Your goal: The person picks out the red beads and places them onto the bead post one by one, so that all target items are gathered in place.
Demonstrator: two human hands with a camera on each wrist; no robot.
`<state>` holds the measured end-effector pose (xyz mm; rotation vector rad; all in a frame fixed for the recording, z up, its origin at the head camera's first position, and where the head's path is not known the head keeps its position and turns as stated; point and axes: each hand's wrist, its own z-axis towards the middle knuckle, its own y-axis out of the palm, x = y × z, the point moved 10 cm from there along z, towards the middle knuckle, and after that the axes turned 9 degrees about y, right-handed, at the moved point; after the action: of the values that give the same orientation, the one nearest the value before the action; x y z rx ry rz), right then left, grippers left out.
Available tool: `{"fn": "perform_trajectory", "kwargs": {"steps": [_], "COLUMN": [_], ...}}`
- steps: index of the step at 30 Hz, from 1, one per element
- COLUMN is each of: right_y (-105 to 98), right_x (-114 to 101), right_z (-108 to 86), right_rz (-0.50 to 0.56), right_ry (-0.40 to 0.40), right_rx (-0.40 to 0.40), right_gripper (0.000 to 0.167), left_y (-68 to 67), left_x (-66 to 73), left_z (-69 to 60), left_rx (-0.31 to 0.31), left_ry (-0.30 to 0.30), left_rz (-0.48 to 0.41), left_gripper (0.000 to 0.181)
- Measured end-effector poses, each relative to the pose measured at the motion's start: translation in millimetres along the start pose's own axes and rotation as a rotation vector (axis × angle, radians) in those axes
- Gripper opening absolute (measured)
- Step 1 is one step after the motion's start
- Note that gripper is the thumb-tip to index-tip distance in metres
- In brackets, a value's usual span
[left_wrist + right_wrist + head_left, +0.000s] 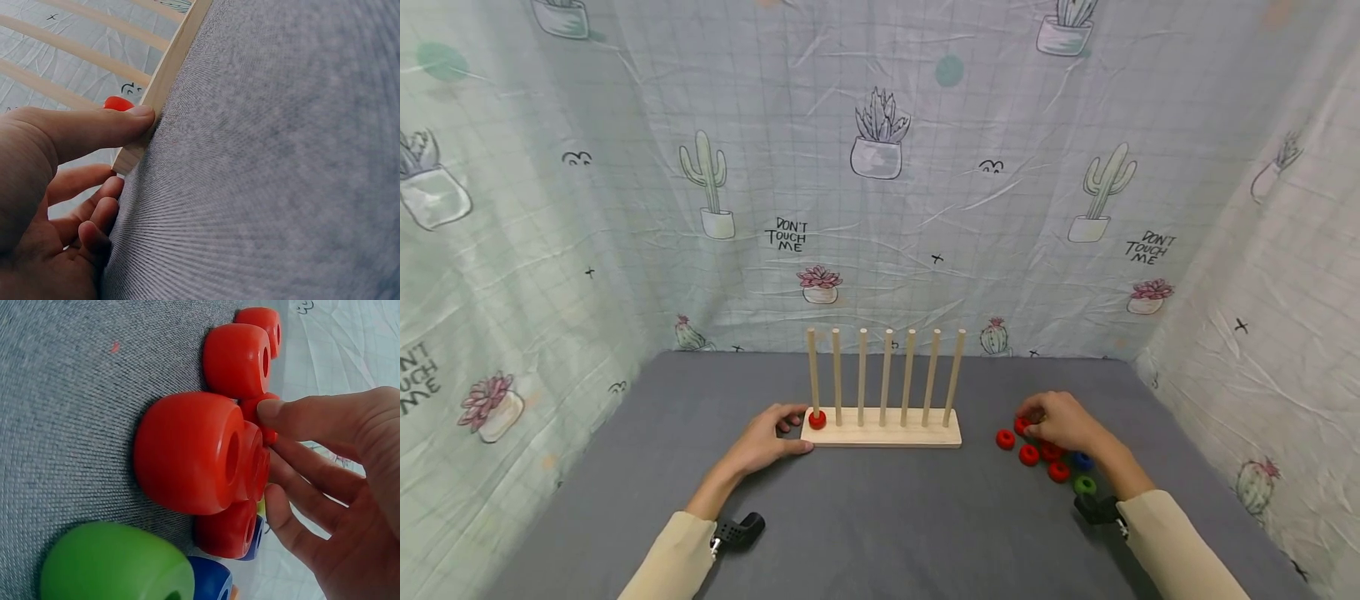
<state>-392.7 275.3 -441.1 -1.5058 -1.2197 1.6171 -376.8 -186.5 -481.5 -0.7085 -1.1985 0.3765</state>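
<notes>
A pale wooden stand (880,437) with a row of several upright pegs sits on the table. One red bead (817,421) is threaded at the bottom of its leftmost peg. My left hand (763,442) holds the left end of the stand's base, thumb on the front edge, index finger at the end face, as the left wrist view shows. To the right of the stand, my right hand (1063,419) pinches a red bead (250,412) among a loose group of beads. Its thumb lies on that bead; the other fingers are partly hidden behind it.
Around the right hand lie several more red beads (1028,455), a green bead (1084,485) and a blue bead (1081,460). In the right wrist view a bit of yellow-green shows behind them. A grey cloth (880,525) covers the table; a printed curtain (925,208) hangs behind.
</notes>
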Motion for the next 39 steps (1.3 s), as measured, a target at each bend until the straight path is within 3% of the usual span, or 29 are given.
{"fn": "perform_trajectory", "kwargs": {"steps": [24, 39], "right_y": [-19.9, -21.5], "right_x": [-19.4, -36.1], "right_z": [-5.5, -1.8], "right_rz": [0.012, 0.026], "right_ry": [-0.056, -0.078], "right_rx": [0.07, 0.071], "right_gripper": [0.022, 0.019], "left_y": [-1.7, -3.1], "left_x": [-1.0, 0.0], "left_z": [0.3, -0.7], "left_rx": [-0.003, -0.001], "left_ry": [-0.012, -0.005], "left_rz": [0.006, 0.006], "left_gripper": [0.068, 0.068]}}
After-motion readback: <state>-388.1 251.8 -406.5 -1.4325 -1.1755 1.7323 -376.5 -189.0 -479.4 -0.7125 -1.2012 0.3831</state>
